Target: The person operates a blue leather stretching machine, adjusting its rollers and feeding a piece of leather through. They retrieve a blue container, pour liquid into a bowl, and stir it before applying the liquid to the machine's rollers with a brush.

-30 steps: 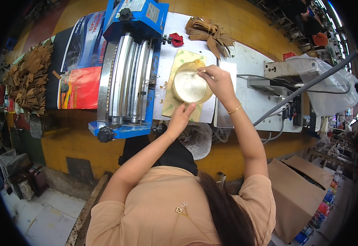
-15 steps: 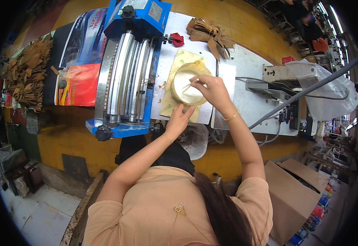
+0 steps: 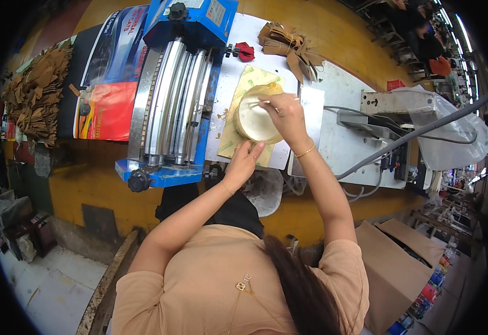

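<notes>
A round, yellowish tub (image 3: 240,124) of white paste or liquid (image 3: 256,118) stands on a yellow patterned sheet (image 3: 230,149). My left hand (image 3: 244,161) grips the near side of the tub, thumb and fingers set apart against its wall. Over the tub's right side, my right hand (image 3: 286,114) is closed in a pinch on a thin, pale stick (image 3: 256,103). The stick reaches over the white contents near the far rim. Its tip is too small to make out clearly.
Left of the tub stands a blue roller machine (image 3: 191,146) with shiny metal rollers. Bundled brown pieces (image 3: 291,47) and a red cloth scrap (image 3: 245,52) lie beyond. More brown pieces (image 3: 40,100) are stacked far left. At right, a grey hose (image 3: 406,142) crosses a metal-topped table (image 3: 333,95).
My right hand has risen slightly toward the far rim, and the stick has swung from pointing down into the tub to lying flatter across it. My left hand stays at the tub.
</notes>
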Available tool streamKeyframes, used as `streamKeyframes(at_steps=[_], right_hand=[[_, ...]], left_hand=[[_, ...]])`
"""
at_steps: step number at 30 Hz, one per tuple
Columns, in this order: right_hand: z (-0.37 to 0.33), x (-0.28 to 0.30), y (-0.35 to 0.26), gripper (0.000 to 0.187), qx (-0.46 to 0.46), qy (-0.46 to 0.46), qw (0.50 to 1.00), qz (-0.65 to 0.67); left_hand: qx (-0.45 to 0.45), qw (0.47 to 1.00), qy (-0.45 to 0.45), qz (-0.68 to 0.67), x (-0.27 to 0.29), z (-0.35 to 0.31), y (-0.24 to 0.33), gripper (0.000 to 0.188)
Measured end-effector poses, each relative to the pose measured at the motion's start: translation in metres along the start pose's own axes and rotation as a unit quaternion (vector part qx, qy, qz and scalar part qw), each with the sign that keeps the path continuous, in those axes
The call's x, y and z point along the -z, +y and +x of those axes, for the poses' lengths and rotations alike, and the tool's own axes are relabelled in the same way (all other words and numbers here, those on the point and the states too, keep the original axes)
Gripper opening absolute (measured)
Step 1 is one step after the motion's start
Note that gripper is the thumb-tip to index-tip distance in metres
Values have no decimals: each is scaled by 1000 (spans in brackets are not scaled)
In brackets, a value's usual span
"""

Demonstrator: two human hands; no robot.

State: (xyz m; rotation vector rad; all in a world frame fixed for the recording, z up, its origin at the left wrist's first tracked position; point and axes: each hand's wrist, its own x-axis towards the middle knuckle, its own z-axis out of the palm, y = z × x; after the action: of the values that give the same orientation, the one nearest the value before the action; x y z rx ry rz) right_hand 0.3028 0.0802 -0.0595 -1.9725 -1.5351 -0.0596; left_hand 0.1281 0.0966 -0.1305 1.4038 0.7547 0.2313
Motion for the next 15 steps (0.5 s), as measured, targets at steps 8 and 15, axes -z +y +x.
streamKeyframes(at_steps=[8, 15], right_hand=[[-39, 33, -5, 7, -9, -68, 992, -107], [0, 12, -1, 6, 35, -33, 992, -114]], left_hand=[[49, 998, -33, 12, 5, 2, 5, 51], [12, 1000, -2, -6, 2, 0, 8, 50]])
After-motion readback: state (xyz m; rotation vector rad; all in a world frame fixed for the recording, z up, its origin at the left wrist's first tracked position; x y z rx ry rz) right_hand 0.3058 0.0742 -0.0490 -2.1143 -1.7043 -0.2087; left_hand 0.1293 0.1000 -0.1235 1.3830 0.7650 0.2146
